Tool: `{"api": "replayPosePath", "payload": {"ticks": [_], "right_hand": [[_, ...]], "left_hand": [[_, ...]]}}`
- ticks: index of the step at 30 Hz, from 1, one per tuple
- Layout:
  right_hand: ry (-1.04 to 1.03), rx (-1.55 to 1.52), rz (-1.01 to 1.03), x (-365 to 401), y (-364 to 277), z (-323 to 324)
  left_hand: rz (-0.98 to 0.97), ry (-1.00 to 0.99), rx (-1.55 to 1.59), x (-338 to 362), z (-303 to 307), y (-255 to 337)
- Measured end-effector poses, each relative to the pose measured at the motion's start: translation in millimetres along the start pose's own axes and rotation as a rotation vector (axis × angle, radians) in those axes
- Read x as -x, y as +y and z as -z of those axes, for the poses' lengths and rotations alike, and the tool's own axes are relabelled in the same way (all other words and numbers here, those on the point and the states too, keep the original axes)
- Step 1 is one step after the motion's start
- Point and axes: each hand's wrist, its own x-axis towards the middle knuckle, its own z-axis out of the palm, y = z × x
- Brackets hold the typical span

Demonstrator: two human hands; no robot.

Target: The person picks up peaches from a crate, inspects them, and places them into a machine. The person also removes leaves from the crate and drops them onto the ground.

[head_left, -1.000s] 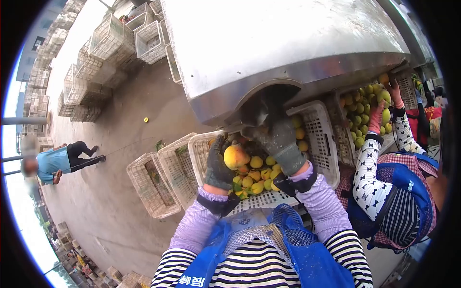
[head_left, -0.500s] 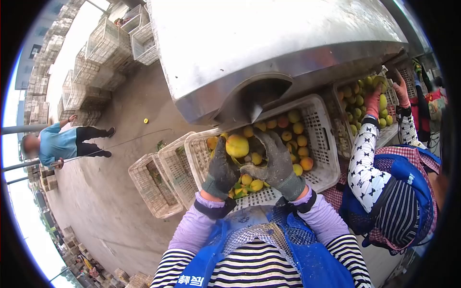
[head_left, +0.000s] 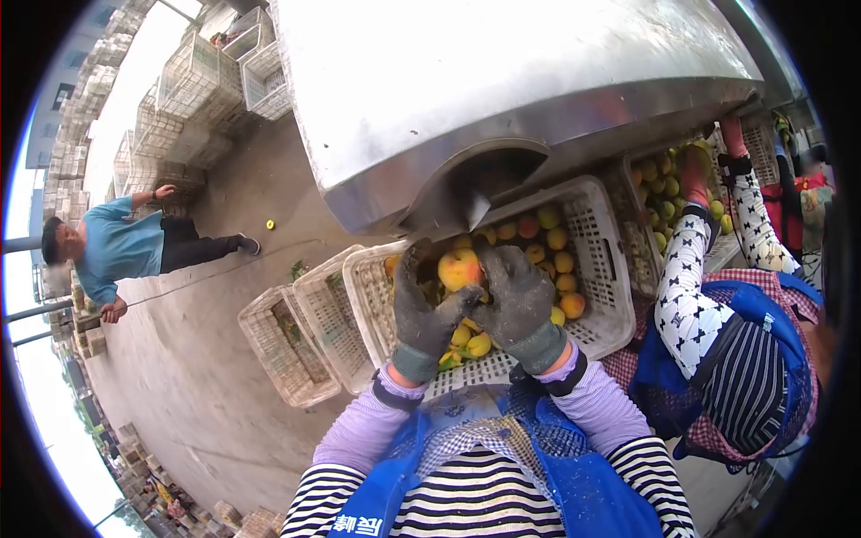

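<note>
A yellow-red peach is between my two grey-gloved hands, above a white plastic crate of yellow and orange fruit. My right hand has its fingers against the peach's right side, partly hidden by the glove. On the other side, my left hand has its fingers raised and spread from the thumb, whose tip reaches just below the peach. More fruit and some green leaves lie in the crate under the hands.
A metal machine with a dark chute overhangs the crate. Other crates stand to the left. At right, a co-worker handles fruit over another crate. A person in a blue shirt is on the floor area at left.
The large peach beside my left fingers is no longer there; a redder peach face shows nearer my right fingers. My hands have drawn closer together. The person at left and the co-worker's arms have moved.
</note>
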Motion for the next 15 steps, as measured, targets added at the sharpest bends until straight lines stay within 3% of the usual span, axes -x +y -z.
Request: {"api": "replayPosePath", "payload": {"ticks": [4, 8, 11, 13, 14, 15], "right_hand": [[0.076, 0.058, -0.082, -26, 12, -24], [0.245, 0.082, 0.137, -78, 57, -71], [0.287, 0.122, 0.168, -86, 57, -50], [0.188, -0.152, -0.136, -67, 47, -22], [0.141, -0.294, -0.279, -53, 44, -11], [0.092, -0.182, -0.336, -27, 66, -15]], "left_hand": [[0.100, 0.134, 0.042, 20, 15, -16], [0.351, 0.175, 0.002, 28, 41, -79], [0.349, 0.161, -0.034, 18, 44, -139], [0.326, 0.191, -0.178, 18, 47, -187], [0.286, 0.111, -0.505, 12, 52, -197], [0.246, 0.007, -0.821, 1, 50, -212]]}}
